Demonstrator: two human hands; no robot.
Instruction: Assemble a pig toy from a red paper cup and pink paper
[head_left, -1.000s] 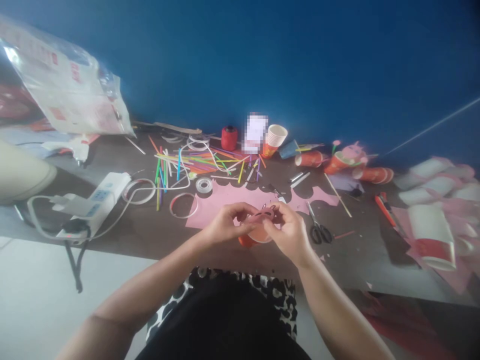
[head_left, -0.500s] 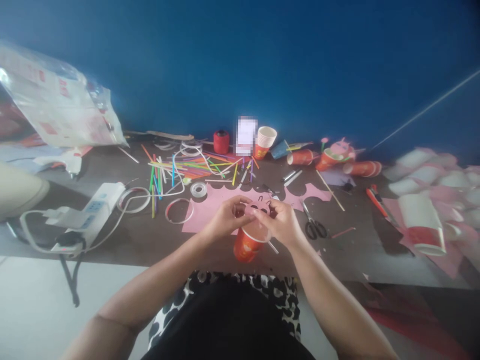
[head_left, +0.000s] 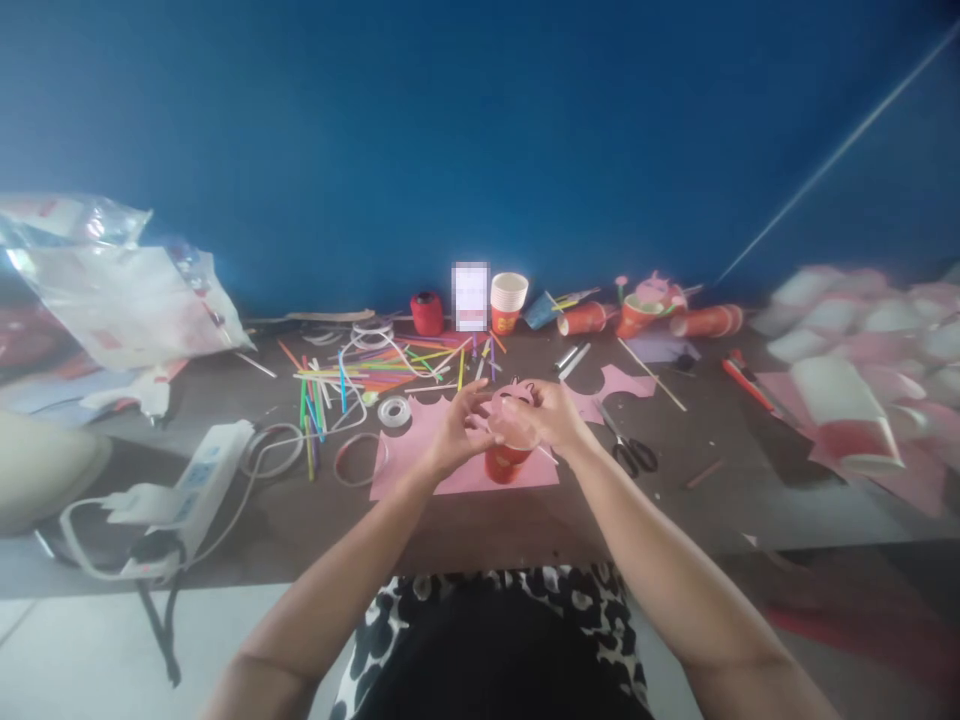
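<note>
The right hand (head_left: pixel 556 415) pinches a small pink cutout (head_left: pixel 512 397) above an upright red paper cup (head_left: pixel 506 466). The left hand (head_left: pixel 457 432) curves beside the cup, thumb and fingers wide apart; whether it touches the rim is unclear. The cutout is already shaped, with dark markings and thin loops on top, but whether it is fixed to the cup cannot be told. Beneath lies matte pink paper (head_left: pixel 427 440), its far edge scalloped by cuts. Farther out on the dark bench (head_left: pixel 480 535) are black-handled scissors (head_left: pixel 634 458), a round tape roll (head_left: pixel 394 411), slender coloured sticks (head_left: pixel 311 425) and, at back right, an upright red cup (head_left: pixel 636 318) topped with a pink figure (head_left: pixel 655 290), seemingly more complete.
</note>
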